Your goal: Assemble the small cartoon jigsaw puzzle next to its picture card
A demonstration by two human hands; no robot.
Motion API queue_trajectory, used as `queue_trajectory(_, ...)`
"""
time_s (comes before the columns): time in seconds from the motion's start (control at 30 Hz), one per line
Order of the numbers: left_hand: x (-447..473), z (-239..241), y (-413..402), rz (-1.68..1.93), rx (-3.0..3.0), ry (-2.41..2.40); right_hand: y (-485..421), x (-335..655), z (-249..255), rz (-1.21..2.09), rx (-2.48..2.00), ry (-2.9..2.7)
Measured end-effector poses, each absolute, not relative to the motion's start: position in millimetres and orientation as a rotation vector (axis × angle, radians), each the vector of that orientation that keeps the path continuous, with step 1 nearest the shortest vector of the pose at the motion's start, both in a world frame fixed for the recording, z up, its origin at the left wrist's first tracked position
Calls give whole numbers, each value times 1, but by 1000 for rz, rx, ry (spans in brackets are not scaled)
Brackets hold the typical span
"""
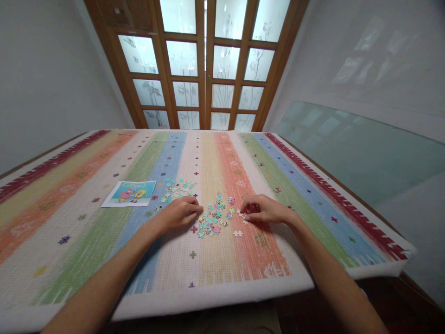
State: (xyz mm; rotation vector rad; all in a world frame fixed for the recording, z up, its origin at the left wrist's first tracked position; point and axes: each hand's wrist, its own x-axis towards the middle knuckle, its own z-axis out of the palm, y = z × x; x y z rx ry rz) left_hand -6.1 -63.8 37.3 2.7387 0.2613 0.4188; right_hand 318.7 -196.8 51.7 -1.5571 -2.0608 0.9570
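Observation:
My left hand [181, 214] rests beside a loose pile of small jigsaw puzzle pieces [212, 220], its fingers pinched together. Whatever may be between those fingertips is too small to make out. On the pile's other side, my right hand [266, 209] has its fingers curled, thumb and fingertips on a pale puzzle piece [245, 221]. A white puzzle piece [238, 233] lies just below it. Behind my left hand is a second scatter of mostly teal puzzle pieces [176, 188]. To the left lies a printed picture [132, 194] with a pink and a yellow cartoon figure on a blue-green background.
A striped, patterned cloth [193, 269] covers the table, its near edge hanging just below my forearms. Beyond the far edge stand wooden doors [205, 93] with frosted panes. A pale glass-like panel [358, 153] leans along the right wall.

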Motion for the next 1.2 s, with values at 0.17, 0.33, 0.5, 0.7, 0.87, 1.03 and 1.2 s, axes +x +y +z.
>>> queue_trajectory(0.17,0,35,-74,524,2733,298,-198,319,51,995,-1548,-2067)
queue_trajectory(0.33,1,31,-78,553,2739,263,-197,321,48,1041,-1530,-2081)
queue_trajectory(0.5,2,30,-79,544,2708,261,-198,320,48,1119,-1495,-2089)
queue_trajectory(0.7,5,29,-83,540,2681,247,-199,318,53,1166,-1442,-2033)
queue_trajectory(0.87,8,30,-90,590,2666,222,-197,315,57,900,-1483,-2033)
queue_trajectory(1.03,10,30,-96,633,2640,191,-195,317,51,458,-1493,-1987)
queue_trajectory(1.2,17,31,-110,656,2608,162,-194,319,46,333,-1482,-2048)
